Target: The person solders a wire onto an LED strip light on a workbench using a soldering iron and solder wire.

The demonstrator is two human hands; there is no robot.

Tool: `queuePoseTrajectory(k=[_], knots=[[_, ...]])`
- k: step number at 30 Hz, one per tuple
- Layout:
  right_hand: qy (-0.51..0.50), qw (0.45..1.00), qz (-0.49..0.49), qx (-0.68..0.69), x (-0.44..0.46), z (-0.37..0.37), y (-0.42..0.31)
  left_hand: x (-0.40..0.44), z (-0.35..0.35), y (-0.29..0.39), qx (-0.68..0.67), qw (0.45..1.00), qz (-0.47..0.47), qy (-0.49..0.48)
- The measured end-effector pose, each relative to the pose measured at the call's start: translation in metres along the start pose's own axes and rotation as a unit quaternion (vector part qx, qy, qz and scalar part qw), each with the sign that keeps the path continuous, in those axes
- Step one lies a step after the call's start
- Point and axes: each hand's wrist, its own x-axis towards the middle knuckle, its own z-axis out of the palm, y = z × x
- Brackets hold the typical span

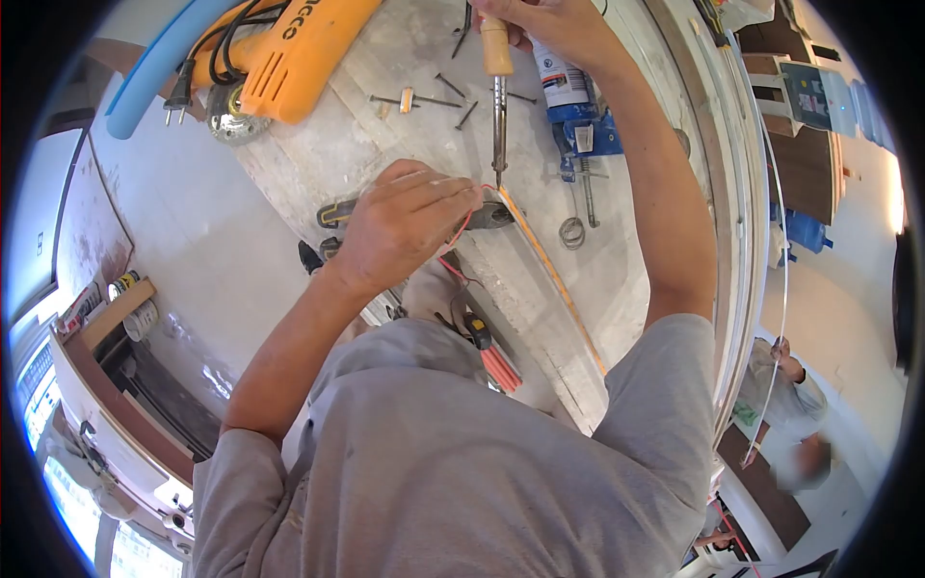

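Observation:
My right hand (559, 24), at the top of the view, is closed round the wooden handle of a soldering iron (499, 120). The iron's tip points down onto the end of a thin orange-yellow LED strip (549, 260), which runs toward me across the work surface. Beside that end, my left hand (409, 222) pinches a thin red wire (462, 228) whose end meets the strip near the tip. Beneath my left hand lies a tool with a yellow and black handle (335, 214), partly hidden; a dark metal head (489, 216) shows on the hand's other side.
An orange angle grinder (303, 63) with its cord and plug lies upper left. Several screws (448, 85) are scattered near the top. A can (564, 82), a blue clamp (593, 135) and a wire coil (572, 232) lie right. Another person (785, 390) holds a long thin strip.

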Motion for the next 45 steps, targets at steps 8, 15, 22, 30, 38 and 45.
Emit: queuePoseTrajectory(k=[8, 15, 22, 30, 38, 45], knots=[[-0.009, 1.000, 0.000, 0.009, -0.0005, -0.0002, 0.0002, -0.0004, 0.0004, 0.0007, 0.025, 0.999, 0.022, -0.002], [-0.008, 1.000, -0.001, -0.002, 0.0000, 0.0005, -0.0008, 0.0008, 0.0010, 0.0020, 0.017, 1.000, 0.013, 0.003], [-0.020, 1.000, -0.009, 0.014, 0.0015, 0.0006, 0.0023, 0.0019, -0.0007, 0.0027, 0.012, 1.000, 0.000, -0.003], [-0.018, 1.000, -0.004, 0.023, 0.0009, 0.0017, -0.0002, 0.0005, -0.0007, 0.0013, -0.006, 1.000, -0.009, -0.002], [-0.007, 1.000, 0.008, 0.014, 0.0000, 0.0041, -0.0015, -0.0021, 0.0024, -0.0006, 0.002, 1.000, 0.000, 0.004], [-0.018, 1.000, -0.015, -0.007, 0.0013, 0.0065, -0.0047, -0.0017, 0.0010, 0.0002, -0.005, 1.000, 0.009, 0.007]])
